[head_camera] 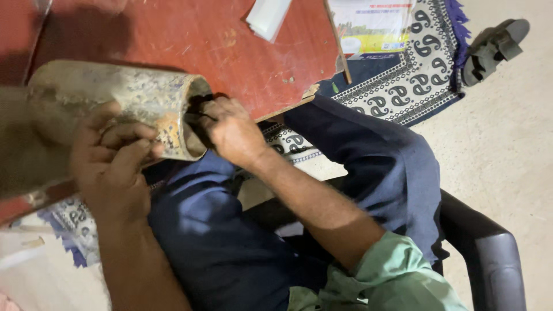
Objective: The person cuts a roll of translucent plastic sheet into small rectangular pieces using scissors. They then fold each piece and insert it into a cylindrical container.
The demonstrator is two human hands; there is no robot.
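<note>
A single view from a camera on the person's head, looking steeply down and very close over the lap. The left hand point(112, 167) and right hand point(230, 129) fill the middle, at a pipe point(124, 101). The red table point(219, 46) spans the top edge, the chair point(489, 253) sits at bottom right, and the floor point(507, 126) lies along the right side.

A worn red wooden worktop point(219, 40) stands over a patterned blue-and-white woven rug point(415, 75) with a purple fringe, spread on a pale speckled stone floor point(507, 150). A black plastic chair point(489, 253) shows at lower right. A dark strapped sandal point(492, 49) lies on the floor beyond the rug, under dim, warm indoor light.
</note>
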